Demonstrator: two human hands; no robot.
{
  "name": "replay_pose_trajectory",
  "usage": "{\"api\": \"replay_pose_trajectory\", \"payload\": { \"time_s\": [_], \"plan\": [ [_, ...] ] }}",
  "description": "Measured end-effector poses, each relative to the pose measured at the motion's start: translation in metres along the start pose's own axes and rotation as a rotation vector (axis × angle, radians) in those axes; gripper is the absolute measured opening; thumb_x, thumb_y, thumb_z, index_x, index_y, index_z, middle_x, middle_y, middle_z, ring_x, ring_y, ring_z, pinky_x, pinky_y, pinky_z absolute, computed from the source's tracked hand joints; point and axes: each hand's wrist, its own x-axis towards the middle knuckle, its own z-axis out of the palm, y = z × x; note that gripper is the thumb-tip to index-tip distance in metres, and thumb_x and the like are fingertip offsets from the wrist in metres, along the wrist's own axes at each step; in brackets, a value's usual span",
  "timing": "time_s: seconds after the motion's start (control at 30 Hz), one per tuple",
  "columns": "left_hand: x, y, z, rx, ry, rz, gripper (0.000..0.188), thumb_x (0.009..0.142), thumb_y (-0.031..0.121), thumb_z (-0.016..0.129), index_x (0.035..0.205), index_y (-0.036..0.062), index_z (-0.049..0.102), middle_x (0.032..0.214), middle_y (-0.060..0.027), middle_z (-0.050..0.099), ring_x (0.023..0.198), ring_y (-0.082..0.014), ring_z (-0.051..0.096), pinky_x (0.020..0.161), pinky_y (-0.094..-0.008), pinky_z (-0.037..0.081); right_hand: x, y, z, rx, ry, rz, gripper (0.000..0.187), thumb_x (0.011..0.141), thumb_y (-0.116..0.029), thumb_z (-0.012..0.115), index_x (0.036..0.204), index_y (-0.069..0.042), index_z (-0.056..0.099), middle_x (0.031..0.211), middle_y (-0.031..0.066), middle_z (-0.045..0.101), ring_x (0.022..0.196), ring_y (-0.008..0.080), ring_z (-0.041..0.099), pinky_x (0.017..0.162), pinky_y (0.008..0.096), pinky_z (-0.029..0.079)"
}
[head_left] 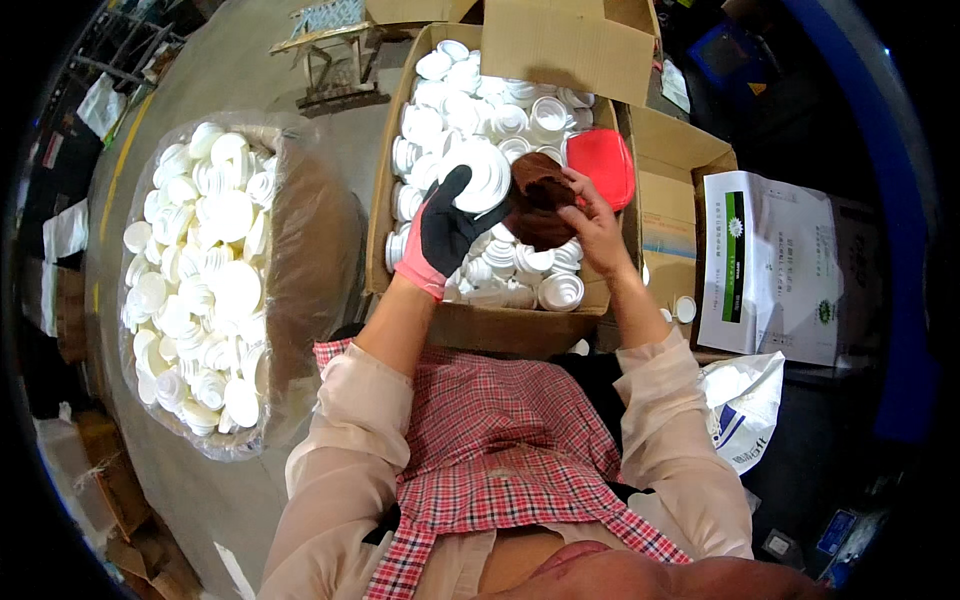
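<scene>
Left hand [440, 235], in a black-and-pink glove, is closed around a round ribbed white plastic lid [480, 175]. Bare right hand [590, 215] pinches a brown cloth [538, 200] against it, above the cardboard box [385, 180] of lids.

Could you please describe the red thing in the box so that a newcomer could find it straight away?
Start at the open cardboard box full of white plastic lids in front of the person. Look to its right edge, just above the right hand holding a dark brown cloth. There lies the red container, rounded, glossy and the only red thing among white ones.
</scene>
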Motion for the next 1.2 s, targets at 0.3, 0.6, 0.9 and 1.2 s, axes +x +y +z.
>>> {"api": "replay_pose_trajectory", "payload": {
  "time_s": [0.3,0.6,0.9,1.2],
  "plan": [
    [-0.024,-0.038,0.022,0.539,-0.067,0.014,0.057,0.08,0.009,0.073,0.129,-0.0006,0.047,0.117,-0.0127,0.059,0.106,-0.0249,0.06,0.086,-0.0386,0.055,-0.001,-0.033,0.018,-0.072,0.229,-0.078,0.024,0.084,0.001,0.062,0.107,-0.002,0.06,0.089,0.0003,0.061,0.083,0.0096,0.056,0.076,0.0245,0.046],
    [-0.02,-0.033,0.01,1.267,0.015,0.248,0.078,0.063,0.022,0.086,0.127,-0.003,0.048,0.115,-0.0135,0.06,0.106,-0.0225,0.057,0.094,-0.032,0.044,0.003,-0.062,0.001,-0.619,-0.147,-0.277,0.021,0.076,-0.002,0.067,0.097,-0.003,0.067,0.099,0.012,0.056,0.097,0.0304,0.056,0.087,0.0364,0.045],
    [-0.002,-0.024,0.014,-0.052,-0.143,-0.034,0.042,0.094,0.017,0.055,0.132,0.0002,0.047,0.128,-0.0143,0.057,0.118,-0.0295,0.055,0.101,-0.0499,0.045,-0.013,-0.055,0.022,-0.761,0.127,-0.438,0.028,0.077,-0.002,0.068,0.105,-0.001,0.063,0.104,0.0163,0.052,0.096,0.0336,0.056,0.082,0.0361,0.046],
    [-0.009,-0.047,0.003,-0.071,0.037,0.024,0.033,0.096,0.023,0.055,0.115,-0.004,0.057,0.111,-0.0138,0.063,0.102,-0.025,0.062,0.09,-0.0352,0.051,-0.033,-0.027,0.075,-1.226,0.036,-0.619,0.024,0.069,0.002,0.062,0.093,-0.004,0.066,0.091,0.0146,0.048,0.084,0.0318,0.053,0.068,0.038,0.048]
  ]
}}
